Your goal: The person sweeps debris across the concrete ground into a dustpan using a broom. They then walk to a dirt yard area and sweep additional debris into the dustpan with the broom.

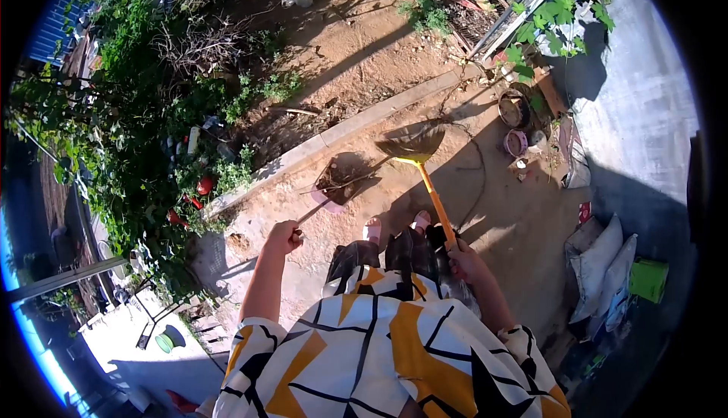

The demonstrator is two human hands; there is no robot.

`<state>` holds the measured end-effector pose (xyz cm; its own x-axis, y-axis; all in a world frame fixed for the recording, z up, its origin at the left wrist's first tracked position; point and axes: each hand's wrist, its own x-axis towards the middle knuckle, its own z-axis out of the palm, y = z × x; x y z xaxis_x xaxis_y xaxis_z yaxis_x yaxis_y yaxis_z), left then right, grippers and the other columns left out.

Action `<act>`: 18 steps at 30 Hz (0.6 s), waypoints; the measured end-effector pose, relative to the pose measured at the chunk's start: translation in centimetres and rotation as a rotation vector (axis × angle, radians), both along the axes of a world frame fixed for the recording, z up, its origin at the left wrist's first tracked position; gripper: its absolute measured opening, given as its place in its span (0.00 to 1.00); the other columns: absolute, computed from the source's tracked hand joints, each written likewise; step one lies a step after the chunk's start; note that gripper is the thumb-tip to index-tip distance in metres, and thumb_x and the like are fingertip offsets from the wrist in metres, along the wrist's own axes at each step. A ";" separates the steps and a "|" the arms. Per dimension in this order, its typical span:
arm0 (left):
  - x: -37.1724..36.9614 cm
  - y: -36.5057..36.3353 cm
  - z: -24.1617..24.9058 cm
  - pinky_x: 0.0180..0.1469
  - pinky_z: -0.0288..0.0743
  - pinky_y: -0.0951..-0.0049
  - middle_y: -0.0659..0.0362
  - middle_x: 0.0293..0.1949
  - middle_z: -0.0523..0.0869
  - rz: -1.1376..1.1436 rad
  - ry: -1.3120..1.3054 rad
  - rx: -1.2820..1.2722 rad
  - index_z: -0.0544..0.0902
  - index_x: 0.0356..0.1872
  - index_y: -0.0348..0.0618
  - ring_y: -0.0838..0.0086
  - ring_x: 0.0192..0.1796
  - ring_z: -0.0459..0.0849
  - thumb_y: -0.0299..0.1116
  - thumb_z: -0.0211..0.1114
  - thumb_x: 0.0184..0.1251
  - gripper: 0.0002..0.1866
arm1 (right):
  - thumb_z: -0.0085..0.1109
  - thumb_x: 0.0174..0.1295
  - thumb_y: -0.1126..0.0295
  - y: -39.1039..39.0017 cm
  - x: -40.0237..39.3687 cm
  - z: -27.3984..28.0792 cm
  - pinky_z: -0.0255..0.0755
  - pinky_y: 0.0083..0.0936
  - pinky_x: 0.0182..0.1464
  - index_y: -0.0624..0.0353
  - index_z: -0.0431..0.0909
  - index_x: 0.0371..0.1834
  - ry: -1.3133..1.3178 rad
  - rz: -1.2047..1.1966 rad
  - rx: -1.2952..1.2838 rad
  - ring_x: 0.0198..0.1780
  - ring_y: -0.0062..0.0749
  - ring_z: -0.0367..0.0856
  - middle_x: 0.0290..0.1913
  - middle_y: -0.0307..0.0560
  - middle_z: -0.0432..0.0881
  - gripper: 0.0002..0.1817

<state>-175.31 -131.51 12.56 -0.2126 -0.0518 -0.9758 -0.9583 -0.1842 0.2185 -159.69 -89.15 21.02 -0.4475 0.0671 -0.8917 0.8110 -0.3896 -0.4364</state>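
Observation:
My left hand (283, 237) is closed round the thin handle of a dustpan (343, 183), which hangs low ahead of my feet with dry debris in it. The orange handle of a broom (435, 203) is gripped in my right hand (466, 260). From that handle's yellow collar spread dark bristles (413, 142), to the right of the dustpan and near the concrete curb (326, 139). A gap separates the bristles from the dustpan. Part of my right hand's fingers is hidden behind the handle.
Beyond the curb lies bare soil (364, 46) with twigs. Green plants (144, 115) grow on the left. On the right are a round pot (514, 109), a pink pot (516, 143), white sacks (597, 266) and a green box (648, 280). My feet (371, 231) stand below the dustpan.

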 end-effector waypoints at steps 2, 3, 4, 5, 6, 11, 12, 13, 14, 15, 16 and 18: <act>-0.1 -0.7 0.5 0.20 0.66 0.72 0.59 0.17 0.71 -0.047 0.003 -0.026 0.69 0.22 0.40 0.80 0.11 0.62 0.26 0.52 0.51 0.03 | 0.45 0.53 0.76 0.8 -0.2 -3.1 0.61 0.16 0.16 0.57 0.63 0.43 0.033 0.103 0.115 0.16 0.19 0.65 0.21 0.37 0.66 0.13; -0.2 -1.1 0.5 0.20 0.66 0.72 0.58 0.18 0.72 -0.082 0.017 -0.041 0.69 0.23 0.39 0.80 0.11 0.62 0.26 0.53 0.51 0.03 | 0.45 0.53 0.76 0.9 -0.3 -4.3 0.61 0.16 0.16 0.57 0.63 0.43 0.028 0.093 0.108 0.16 0.19 0.65 0.21 0.37 0.66 0.13; -0.4 -1.3 0.6 0.20 0.67 0.72 0.58 0.18 0.72 -0.117 0.032 -0.054 0.69 0.23 0.38 0.80 0.11 0.62 0.25 0.53 0.50 0.03 | 0.44 0.53 0.75 0.9 -0.4 -5.4 0.61 0.17 0.16 0.55 0.64 0.44 0.018 0.048 0.074 0.17 0.18 0.65 0.20 0.36 0.66 0.14; -0.5 -1.2 0.8 0.21 0.68 0.71 0.56 0.18 0.72 -0.118 0.049 -0.041 0.69 0.23 0.37 0.80 0.11 0.63 0.24 0.53 0.50 0.03 | 0.44 0.54 0.75 0.8 -0.4 -6.1 0.61 0.17 0.15 0.54 0.64 0.45 0.011 0.004 0.041 0.18 0.18 0.66 0.20 0.36 0.66 0.14; -0.7 -1.0 0.7 0.21 0.68 0.71 0.56 0.18 0.72 -0.124 0.047 -0.044 0.69 0.23 0.37 0.80 0.11 0.63 0.24 0.53 0.50 0.03 | 0.44 0.54 0.75 0.3 -0.3 -6.9 0.61 0.17 0.15 0.54 0.64 0.45 0.008 -0.001 0.038 0.18 0.18 0.66 0.20 0.36 0.66 0.14; -1.4 0.9 0.5 0.24 0.71 0.70 0.56 0.18 0.72 -0.124 0.078 -0.035 0.69 0.24 0.37 0.80 0.10 0.63 0.24 0.52 0.50 0.03 | 0.45 0.55 0.70 -3.8 -0.7 -6.6 0.60 0.19 0.13 0.56 0.59 0.51 -0.198 0.486 0.235 0.18 0.21 0.67 0.20 0.40 0.66 0.19; -1.5 0.9 0.6 0.24 0.71 0.70 0.56 0.18 0.72 -0.127 0.075 -0.036 0.69 0.24 0.37 0.80 0.10 0.63 0.24 0.52 0.50 0.03 | 0.45 0.55 0.69 -4.1 -0.7 -6.5 0.61 0.20 0.14 0.56 0.58 0.53 -0.256 0.569 0.208 0.18 0.23 0.68 0.20 0.41 0.67 0.21; -1.7 0.9 0.6 0.23 0.71 0.70 0.55 0.19 0.73 -0.116 0.065 -0.044 0.69 0.24 0.37 0.80 0.10 0.63 0.24 0.52 0.50 0.03 | 0.44 0.55 0.68 -4.2 -0.2 -6.8 0.63 0.20 0.15 0.56 0.56 0.55 -0.272 0.610 0.207 0.19 0.25 0.69 0.20 0.43 0.67 0.22; -1.9 0.9 0.7 0.23 0.71 0.70 0.55 0.19 0.73 -0.105 0.058 -0.049 0.68 0.25 0.37 0.80 0.10 0.62 0.25 0.52 0.50 0.03 | 0.44 0.55 0.68 -3.9 0.5 -7.6 0.63 0.20 0.15 0.56 0.56 0.55 -0.272 0.604 0.207 0.19 0.25 0.69 0.20 0.43 0.67 0.22; -2.1 0.4 0.3 0.22 0.71 0.69 0.55 0.20 0.74 -0.123 0.046 -0.046 0.68 0.27 0.37 0.80 0.10 0.62 0.26 0.52 0.52 0.04 | 0.45 0.53 0.69 -3.4 1.1 -8.4 0.62 0.23 0.13 0.57 0.58 0.50 -0.192 0.738 0.308 0.17 0.27 0.69 0.21 0.46 0.69 0.19; -2.2 -0.3 0.1 0.22 0.71 0.69 0.55 0.20 0.74 -0.129 0.049 -0.045 0.68 0.27 0.37 0.80 0.10 0.62 0.26 0.52 0.52 0.04 | 0.46 0.51 0.70 -2.8 1.8 -9.1 0.62 0.26 0.12 0.59 0.59 0.45 -0.109 0.870 0.411 0.15 0.30 0.70 0.22 0.49 0.71 0.17; -2.4 -0.5 0.6 0.20 0.72 0.69 0.55 0.21 0.74 -0.353 0.010 -0.058 0.68 0.27 0.37 0.81 0.10 0.62 0.28 0.53 0.54 0.05 | 0.46 0.52 0.69 -1.4 1.8 -8.2 0.62 0.26 0.12 0.59 0.60 0.45 -0.091 0.947 0.392 0.15 0.30 0.70 0.21 0.49 0.71 0.16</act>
<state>-177.69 -132.06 13.12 -0.2369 -0.0284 -0.9711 -0.9584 0.1709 0.2288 -157.84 -90.59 12.86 -0.3999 0.0154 -0.9164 0.7480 0.5833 -0.3166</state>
